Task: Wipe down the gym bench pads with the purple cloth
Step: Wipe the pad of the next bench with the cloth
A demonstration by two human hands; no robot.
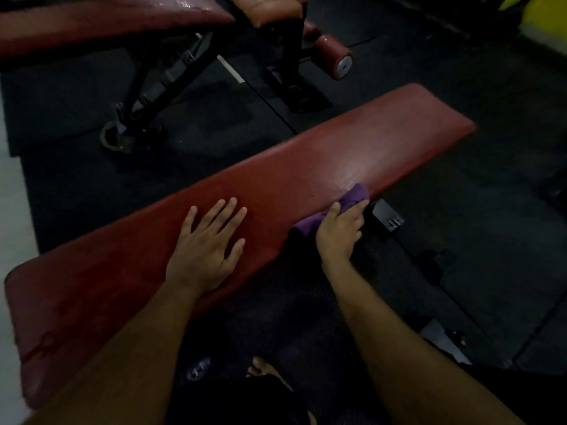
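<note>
A long dark-red bench pad (306,167) runs diagonally from the lower left to the upper right. My left hand (205,243) lies flat on the pad's middle with its fingers spread. My right hand (340,231) grips the purple cloth (352,196) at the pad's near edge, right of the left hand. The cloth is bunched under the fingers and pressed against the edge. A wet sheen shows on the pad just beyond the cloth.
A second red bench pad (107,23) on a black frame (159,81) stands at the top left, with a red foam roller (333,55) beside it. Black rubber mats cover the floor. The bench's metal foot (388,214) sits right of my right hand. My bare foot (264,368) shows below.
</note>
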